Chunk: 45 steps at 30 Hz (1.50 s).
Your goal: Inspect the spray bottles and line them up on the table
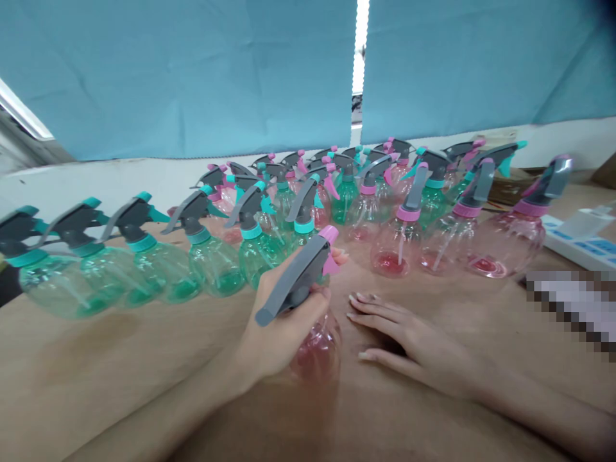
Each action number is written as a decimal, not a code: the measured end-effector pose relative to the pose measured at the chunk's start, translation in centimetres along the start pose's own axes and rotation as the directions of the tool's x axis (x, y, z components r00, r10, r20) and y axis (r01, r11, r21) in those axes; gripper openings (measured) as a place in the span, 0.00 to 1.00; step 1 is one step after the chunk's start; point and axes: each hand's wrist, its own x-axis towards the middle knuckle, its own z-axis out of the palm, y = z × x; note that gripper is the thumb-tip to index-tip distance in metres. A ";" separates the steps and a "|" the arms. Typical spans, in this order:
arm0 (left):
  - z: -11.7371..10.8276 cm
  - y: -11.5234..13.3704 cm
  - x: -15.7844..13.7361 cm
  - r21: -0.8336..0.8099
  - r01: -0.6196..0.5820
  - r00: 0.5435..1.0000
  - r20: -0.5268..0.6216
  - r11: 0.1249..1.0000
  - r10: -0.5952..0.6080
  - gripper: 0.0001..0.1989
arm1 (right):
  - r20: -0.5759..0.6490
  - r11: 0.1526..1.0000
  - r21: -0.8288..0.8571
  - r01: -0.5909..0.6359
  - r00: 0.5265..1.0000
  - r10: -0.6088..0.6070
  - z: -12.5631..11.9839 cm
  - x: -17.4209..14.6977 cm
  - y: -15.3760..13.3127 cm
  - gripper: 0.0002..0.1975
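My left hand (274, 340) is wrapped round the neck of a pink spray bottle (317, 353), just under its grey trigger head with a pink nozzle. The bottle stands upright at the front of the wooden table. To its right, my right hand (409, 340) rests on the tabletop, fingers stretched out and nothing in them. Beyond the left hand runs a row of green spray bottles (216, 263) with grey and teal heads. Past my right hand stand several pink spray bottles (394, 247) with pink collars.
More pink and green spray bottles crowd the back of the table (192, 359), near a white wall with a blue curtain (192, 77) above. At the right lie a white power strip (582, 244) and a pixelated, blurred-out object (572, 305).
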 end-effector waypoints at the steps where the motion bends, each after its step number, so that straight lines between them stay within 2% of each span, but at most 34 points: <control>1: 0.0 0.1 0.0 0.000 -0.006 1.000 0.003 1.000 0.006 0.05 | -0.001 1.000 0.002 0.001 1.000 -0.001 0.0 0.0 0.0 0.28; 15: -0.2 0.5 0.1 0.025 -0.003 1.000 0.002 1.000 0.003 0.05 | -0.026 0.999 0.043 0.013 1.000 -0.012 -0.1 0.0 -0.1 0.27; 22: -0.1 1.2 0.3 0.027 0.021 1.000 0.016 0.999 -0.022 0.04 | 0.006 1.000 0.009 0.001 1.000 -0.002 -0.3 0.1 -0.1 0.28; 29: -0.3 0.8 0.4 0.019 0.020 1.000 0.015 1.000 -0.020 0.09 | -0.022 0.999 0.032 0.019 1.000 -0.018 -0.1 0.0 0.0 0.27; 33: -0.4 0.3 0.5 -0.015 0.028 0.995 0.093 0.999 -0.027 0.16 | -0.023 0.999 0.043 0.014 1.000 -0.013 -0.1 0.0 0.0 0.28; 41: -0.3 0.9 0.4 -0.074 -0.026 0.989 0.141 0.997 0.037 0.18 | -0.051 0.998 0.057 0.018 0.999 -0.015 0.0 -0.1 0.0 0.27; 45: -0.1 1.4 0.2 -0.082 0.008 0.978 0.211 0.997 0.009 0.18 | -0.043 0.999 0.049 0.019 0.999 -0.017 -0.2 0.0 -0.1 0.26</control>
